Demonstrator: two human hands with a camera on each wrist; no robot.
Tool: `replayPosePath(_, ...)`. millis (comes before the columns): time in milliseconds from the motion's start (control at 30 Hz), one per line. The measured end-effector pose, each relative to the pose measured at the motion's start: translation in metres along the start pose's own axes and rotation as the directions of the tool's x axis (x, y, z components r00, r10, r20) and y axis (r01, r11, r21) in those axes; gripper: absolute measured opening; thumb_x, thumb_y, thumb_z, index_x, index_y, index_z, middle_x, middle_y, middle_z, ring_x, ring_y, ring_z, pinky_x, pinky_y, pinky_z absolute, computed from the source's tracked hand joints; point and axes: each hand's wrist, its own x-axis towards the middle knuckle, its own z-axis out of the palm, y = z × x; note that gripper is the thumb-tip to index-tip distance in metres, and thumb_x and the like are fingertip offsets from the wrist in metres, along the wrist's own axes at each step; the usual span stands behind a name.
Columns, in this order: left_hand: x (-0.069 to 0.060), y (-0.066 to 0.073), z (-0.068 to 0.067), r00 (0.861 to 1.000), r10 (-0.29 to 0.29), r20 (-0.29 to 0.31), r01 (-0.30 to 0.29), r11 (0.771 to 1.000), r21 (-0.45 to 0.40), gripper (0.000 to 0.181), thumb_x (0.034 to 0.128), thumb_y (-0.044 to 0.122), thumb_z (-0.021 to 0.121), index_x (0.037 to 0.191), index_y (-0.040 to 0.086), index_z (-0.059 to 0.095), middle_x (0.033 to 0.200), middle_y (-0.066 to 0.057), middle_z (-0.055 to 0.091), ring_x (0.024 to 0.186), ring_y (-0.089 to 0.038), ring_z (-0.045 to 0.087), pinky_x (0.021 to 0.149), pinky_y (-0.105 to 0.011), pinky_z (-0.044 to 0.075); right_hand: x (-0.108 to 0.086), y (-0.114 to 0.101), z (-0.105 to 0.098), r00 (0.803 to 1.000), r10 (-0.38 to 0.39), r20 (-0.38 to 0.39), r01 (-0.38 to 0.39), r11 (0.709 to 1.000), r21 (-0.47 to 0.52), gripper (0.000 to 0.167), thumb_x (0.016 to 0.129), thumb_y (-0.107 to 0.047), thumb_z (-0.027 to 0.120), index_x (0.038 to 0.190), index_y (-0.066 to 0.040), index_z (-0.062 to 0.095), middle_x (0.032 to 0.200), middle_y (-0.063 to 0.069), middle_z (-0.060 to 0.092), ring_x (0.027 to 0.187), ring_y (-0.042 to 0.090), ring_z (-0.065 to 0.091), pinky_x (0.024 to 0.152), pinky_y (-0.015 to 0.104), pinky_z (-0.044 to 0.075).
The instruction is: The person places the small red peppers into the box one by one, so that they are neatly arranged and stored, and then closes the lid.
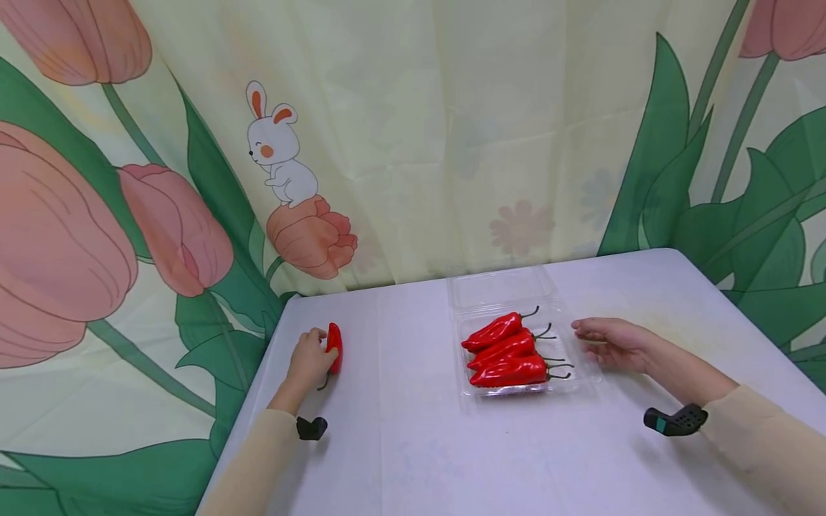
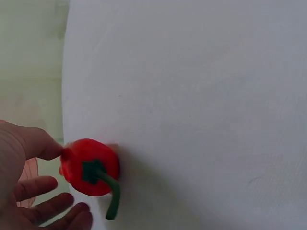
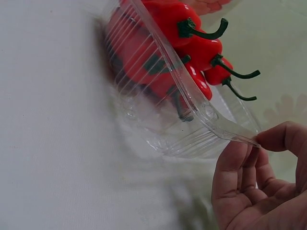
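Note:
My left hand (image 1: 308, 362) pinches a red chili pepper (image 1: 335, 348) near the table's left edge. In the left wrist view, the thumb presses the side of that pepper (image 2: 93, 167), whose green stem points toward the camera; part of the grip behind it is hidden. Several more glossy red peppers (image 1: 510, 349) lie in a clear plastic clamshell box (image 1: 466, 380), stems pointing right. The right hand (image 1: 616, 344) is at the box's right side. Seen from the right wrist, thumb and fingers of the hand (image 3: 268, 177) pinch the corner of the box's rim (image 3: 230, 132).
The transparent lid (image 1: 503, 285) stands open at the box's far side. A white cloth covers the table (image 1: 419, 444). Behind it hangs a curtain (image 1: 413, 143) printed with tulips and a rabbit.

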Motion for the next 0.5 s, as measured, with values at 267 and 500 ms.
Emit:
replayPosePath(267, 0.009, -0.014, -0.002, 0.987, -0.103, 0.122, 0.117, 0.987, -0.114, 0.049, 0.0956, 0.02, 0.068, 0.133, -0.004, 0.047, 0.125, -0.029, 0.06, 0.107, -0.037, 0.061, 0.082, -0.041, 0.063, -0.001, 0.001, -0.001, 1.0, 0.004, 0.005, -0.004, 1.0, 0.01, 0.02, 0.106, -0.033, 0.057, 0.118, -0.02, 0.067, 0.109, -0.001, 0.062, 0.085, 0.012, 0.065, 0.073, 0.02, 0.057)
replayPosePath(500, 0.019, -0.024, -0.003, 0.966, -0.167, 0.197, 0.198, 0.969, -0.147, 0.054, 0.0945, 0.023, 0.069, 0.136, -0.006, 0.048, 0.133, -0.03, 0.056, 0.117, -0.041, 0.056, 0.089, -0.045, 0.061, -0.001, 0.001, -0.001, 1.0, 0.01, 0.004, -0.01, 1.0, 0.024, 0.018, 0.106, -0.033, 0.058, 0.116, -0.021, 0.067, 0.109, -0.001, 0.062, 0.084, 0.012, 0.066, 0.074, 0.02, 0.057)
